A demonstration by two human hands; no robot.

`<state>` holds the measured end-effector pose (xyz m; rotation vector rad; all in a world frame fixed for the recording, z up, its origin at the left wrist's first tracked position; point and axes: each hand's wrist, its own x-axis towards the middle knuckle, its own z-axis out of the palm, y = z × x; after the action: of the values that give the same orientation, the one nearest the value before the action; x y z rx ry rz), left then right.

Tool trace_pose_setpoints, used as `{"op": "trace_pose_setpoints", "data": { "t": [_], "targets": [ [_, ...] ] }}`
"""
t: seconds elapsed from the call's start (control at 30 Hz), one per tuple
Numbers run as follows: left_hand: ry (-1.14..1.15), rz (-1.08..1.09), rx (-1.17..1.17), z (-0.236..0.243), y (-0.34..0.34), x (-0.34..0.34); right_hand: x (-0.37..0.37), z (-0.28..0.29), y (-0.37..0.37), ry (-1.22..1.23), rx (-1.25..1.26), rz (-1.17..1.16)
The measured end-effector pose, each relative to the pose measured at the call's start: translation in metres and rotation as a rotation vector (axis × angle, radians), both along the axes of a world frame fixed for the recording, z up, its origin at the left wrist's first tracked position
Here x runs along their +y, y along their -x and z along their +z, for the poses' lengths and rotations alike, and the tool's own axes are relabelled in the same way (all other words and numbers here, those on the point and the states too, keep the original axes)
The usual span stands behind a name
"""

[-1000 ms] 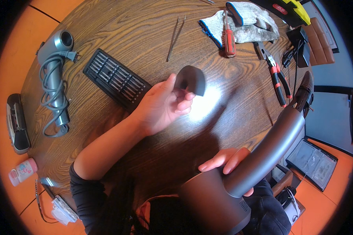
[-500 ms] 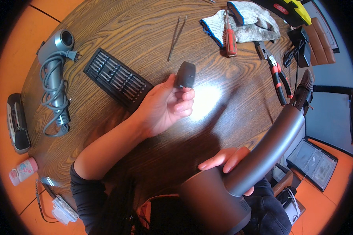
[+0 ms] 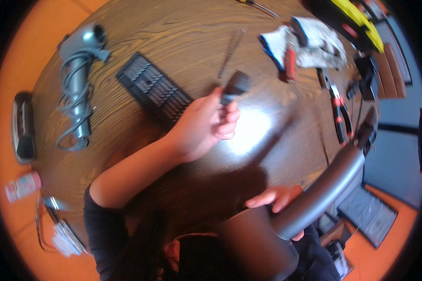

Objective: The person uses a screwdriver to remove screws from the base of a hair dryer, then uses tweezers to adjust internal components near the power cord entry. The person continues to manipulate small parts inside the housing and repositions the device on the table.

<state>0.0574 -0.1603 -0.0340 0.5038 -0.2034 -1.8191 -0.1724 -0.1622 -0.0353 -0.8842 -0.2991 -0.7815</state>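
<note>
- Left hand (image 3: pixel 204 126) raised over the round wooden table (image 3: pixel 140 28), fingers curled, thumb and fingertips pinching a small dark grey part (image 3: pixel 234 86) at its lower end; part sticks up past the fingertips, above the table's middle.
- Right hand (image 3: pixel 276 199) low at the near table edge, wrapped around a long dark grey tube (image 3: pixel 319 192); fingers closed on it, thumb side hidden.
- Tube runs diagonally from the lap up-right to the table's right edge.
- Black bit tray (image 3: pixel 152 89) lies flat just left of the left hand.
- Grey hair-dryer-shaped tool with coiled cord (image 3: pixel 77 70) at far left of table.
- Thin metal tweezers (image 3: pixel 229 51) just beyond the held part.
- Red-handled screwdriver (image 3: pixel 290 63) lies against a crumpled work glove (image 3: pixel 314 44), upper right.
- Red-and-black pliers (image 3: pixel 337 105) near the right edge.
</note>
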Motion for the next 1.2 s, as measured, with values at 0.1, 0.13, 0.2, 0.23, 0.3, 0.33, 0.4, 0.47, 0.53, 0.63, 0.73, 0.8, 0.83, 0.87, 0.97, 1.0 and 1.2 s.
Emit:
{"op": "trace_pose_setpoints", "data": {
  "t": [0.1,0.13,0.2,0.23,0.3,0.33,0.4,0.47,0.53,0.63,0.73,0.8,0.83,0.87,0.97,1.0,1.2],
  "targets": [
    [-0.128,0.066,-0.571,0.014,0.001,0.002,-0.004,0.007,0.011,-0.048,0.188,0.112],
    [-0.184,0.036,-0.789,0.018,0.002,0.003,-0.004,0.010,0.013,-0.047,0.205,0.053],
    [-0.092,-0.029,-0.970,0.024,0.002,0.005,-0.004,0.016,0.017,0.021,0.303,-0.062],
    [-0.004,-0.012,-1.056,0.025,0.002,0.005,-0.002,0.020,0.018,0.031,0.353,-0.111],
    [0.036,-0.034,-1.176,0.025,0.001,0.007,0.003,0.024,0.020,0.045,0.455,-0.187],
    [0.087,-0.022,-1.202,0.023,0.000,0.008,0.004,0.025,0.020,0.050,0.453,-0.184],
    [0.238,0.060,-1.412,0.019,-0.003,0.009,0.008,0.024,0.021,0.039,0.489,-0.284],
    [0.324,0.009,-1.573,0.016,-0.005,0.010,0.009,0.019,0.022,0.001,0.474,-0.351],
    [0.384,0.086,-1.530,0.014,-0.005,0.012,0.009,0.015,0.023,-0.025,0.489,-0.331],
    [0.378,0.034,-1.550,0.015,-0.004,0.013,0.010,0.010,0.022,-0.080,0.471,-0.310],
    [0.373,0.020,-1.560,0.016,-0.003,0.015,0.012,0.010,0.016,-0.052,0.509,-0.387],
    [0.364,-0.010,-1.542,0.015,-0.002,0.016,0.013,0.013,0.012,0.018,0.618,-0.462],
    [0.423,0.047,-1.618,0.015,-0.002,0.017,0.009,0.016,0.011,0.032,0.637,-0.402],
    [0.483,0.106,-1.695,0.014,-0.002,0.018,0.009,0.018,0.009,-0.001,0.627,-0.368],
    [0.506,0.144,-1.866,0.013,-0.002,0.019,0.005,0.023,0.008,0.038,0.683,-0.344],
    [0.480,0.080,-1.935,0.013,-0.002,0.019,0.005,0.024,0.009,0.038,0.698,-0.352],
    [0.372,-0.109,-1.846,0.017,-0.014,0.009,0.005,0.027,0.012,-0.037,0.708,-0.288]
  ]
}}
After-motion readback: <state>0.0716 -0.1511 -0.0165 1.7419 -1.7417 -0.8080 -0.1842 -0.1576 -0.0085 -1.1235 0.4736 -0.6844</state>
